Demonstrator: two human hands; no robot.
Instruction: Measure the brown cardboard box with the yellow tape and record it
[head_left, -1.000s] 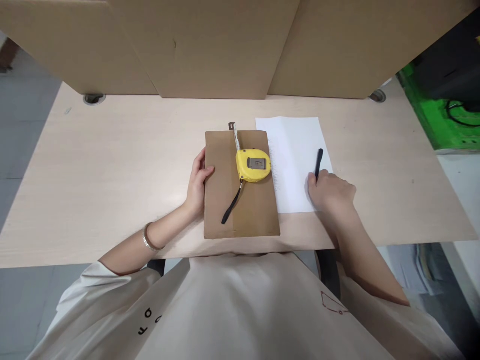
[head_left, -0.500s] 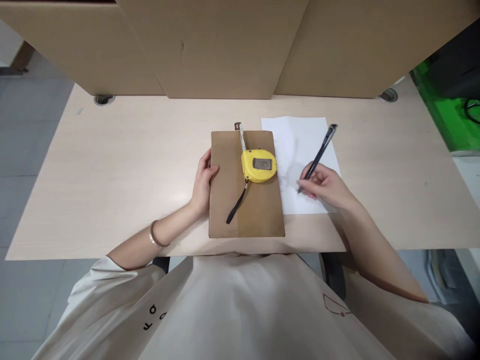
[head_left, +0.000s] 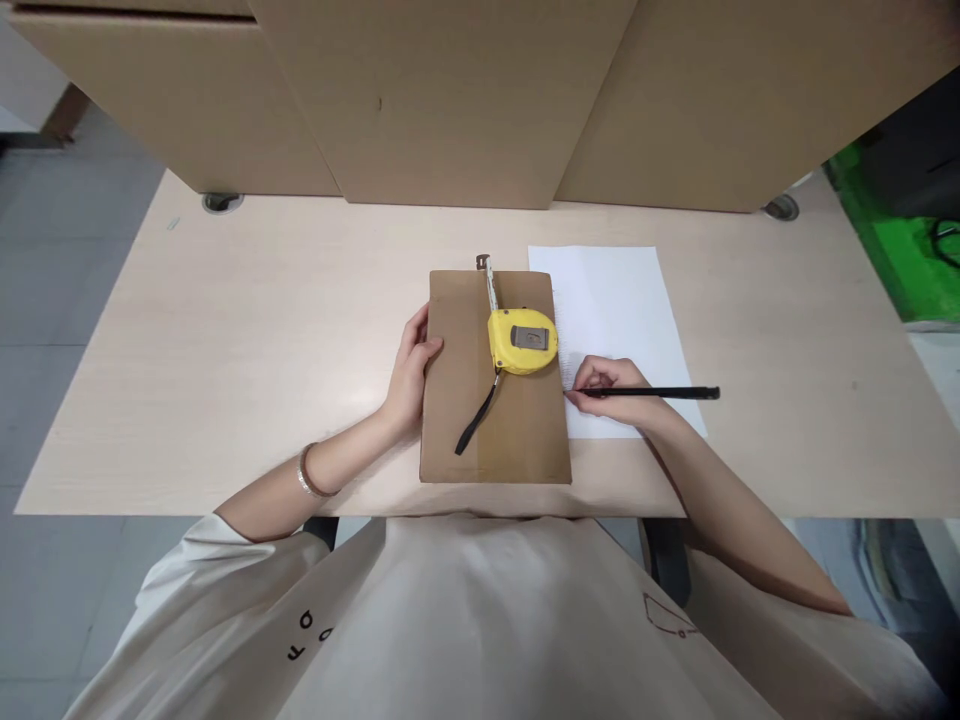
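A flat brown cardboard box (head_left: 525,430) lies near the table's front edge. My left hand (head_left: 411,375) grips its left side, thumb on the top edge and the other fingers partly hidden. On the box rests a yellow tape measure (head_left: 517,350) with a short length of blade out past the far edge and a black wrist strap. A white sheet of paper (head_left: 619,300) sticks out from under the box's right side. My right hand (head_left: 615,388) is closed around a black pen (head_left: 682,393), its tip at the box's right edge over the paper.
Tall cardboard panels (head_left: 450,110) stand along the back of the light wooden table (head_left: 262,300). Round cable holes (head_left: 223,203) sit at the rear corners. At the far right is something bright green (head_left: 885,240) with dark items on it.
My right hand has shifted left to the box's edge, and the pen has swung from steeply upright to nearly level. My left hand still grips the box. The view has tilted slightly.
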